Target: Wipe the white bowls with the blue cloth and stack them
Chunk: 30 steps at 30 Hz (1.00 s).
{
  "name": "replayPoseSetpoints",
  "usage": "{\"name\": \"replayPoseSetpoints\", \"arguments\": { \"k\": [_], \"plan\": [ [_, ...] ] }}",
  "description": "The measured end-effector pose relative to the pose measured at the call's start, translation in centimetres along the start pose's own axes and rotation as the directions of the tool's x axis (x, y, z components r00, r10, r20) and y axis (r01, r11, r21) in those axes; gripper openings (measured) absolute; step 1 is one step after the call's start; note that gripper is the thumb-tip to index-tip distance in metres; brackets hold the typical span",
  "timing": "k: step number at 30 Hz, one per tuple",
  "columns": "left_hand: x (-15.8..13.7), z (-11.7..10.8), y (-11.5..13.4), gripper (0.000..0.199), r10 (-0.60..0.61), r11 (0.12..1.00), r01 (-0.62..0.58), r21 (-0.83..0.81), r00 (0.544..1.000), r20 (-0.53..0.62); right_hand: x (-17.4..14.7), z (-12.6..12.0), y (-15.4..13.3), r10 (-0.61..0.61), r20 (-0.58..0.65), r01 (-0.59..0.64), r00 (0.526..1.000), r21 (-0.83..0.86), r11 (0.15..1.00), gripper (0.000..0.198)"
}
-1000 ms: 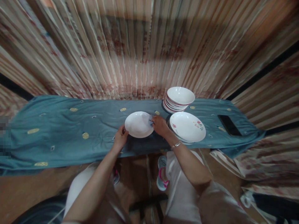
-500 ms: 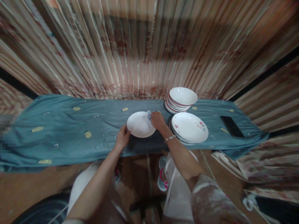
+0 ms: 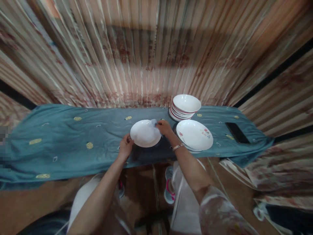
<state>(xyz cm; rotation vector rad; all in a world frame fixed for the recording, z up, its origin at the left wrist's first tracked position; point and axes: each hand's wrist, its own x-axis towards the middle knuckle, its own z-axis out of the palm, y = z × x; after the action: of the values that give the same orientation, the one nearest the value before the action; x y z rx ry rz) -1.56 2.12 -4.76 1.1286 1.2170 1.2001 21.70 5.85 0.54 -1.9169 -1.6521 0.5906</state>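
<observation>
A plain white bowl (image 3: 144, 135) is tilted toward me above the cloth-covered table, its inside showing. At its left rim, my left hand (image 3: 126, 145) grips it between thumb and fingers. My right hand (image 3: 164, 128) is closed on a small pale-blue cloth (image 3: 154, 123), pressed against the bowl's upper right rim. Just right of that hand lies a stack of white plates (image 3: 193, 135), the top one printed with small flowers. Behind the plates stands a stack of white bowls (image 3: 187, 103) with red bands.
A teal patterned cloth (image 3: 66, 140) covers the long table. Toward its right end lies a black phone (image 3: 237, 132). Pleated curtains (image 3: 137, 65) hang close behind the table. Below the front edge, my legs and slippers (image 3: 168, 186) show.
The cloth in my right hand has shifted slightly at the bowl's upper right rim. My left hand keeps its hold. The whole view has moved a little, so the stacks appear farther left.
</observation>
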Motion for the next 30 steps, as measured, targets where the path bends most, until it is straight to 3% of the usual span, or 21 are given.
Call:
{"name": "replayPoseSetpoints", "arguments": {
  "k": [6,12,17,22,27,30],
  "plan": [
    [-0.7,-0.6,2.5,0.053,-0.011,1.000,0.010,-0.029,1.000,-0.022,-1.6,-1.3,-0.3,-0.030,-0.057,0.037,0.998,0.124,0.992,0.020],
    [-1.2,0.8,6.6,0.057,0.024,0.998,-0.026,-0.056,0.999,-0.045,-3.5,-6.8,-1.7,-0.176,-0.195,0.206,0.965,0.144,0.968,0.017],
    [-1.5,4.4,9.2,0.066,0.083,0.995,-0.079,-0.065,0.995,0.055,-6.0,-12.4,-1.2,-0.187,-0.286,0.211,0.940,0.057,0.976,0.020],
    [-2.4,9.4,9.7,0.061,0.070,0.994,-0.048,-0.099,0.971,0.230,-9.3,-16.7,1.9,-0.157,-0.412,0.183,0.897,0.023,0.983,0.023],
    [-2.7,14.6,8.2,0.052,0.091,0.989,-0.042,-0.143,0.930,0.357,-10.4,-19.1,7.2,-0.037,-0.422,0.090,0.906,0.107,0.990,0.026],
    [-2.6,16.8,7.2,0.047,0.148,0.988,-0.126,-0.088,0.934,0.324,-10.4,-19.2,10.0,0.058,-0.431,0.050,0.900,0.234,0.971,0.031]
  ]
}}
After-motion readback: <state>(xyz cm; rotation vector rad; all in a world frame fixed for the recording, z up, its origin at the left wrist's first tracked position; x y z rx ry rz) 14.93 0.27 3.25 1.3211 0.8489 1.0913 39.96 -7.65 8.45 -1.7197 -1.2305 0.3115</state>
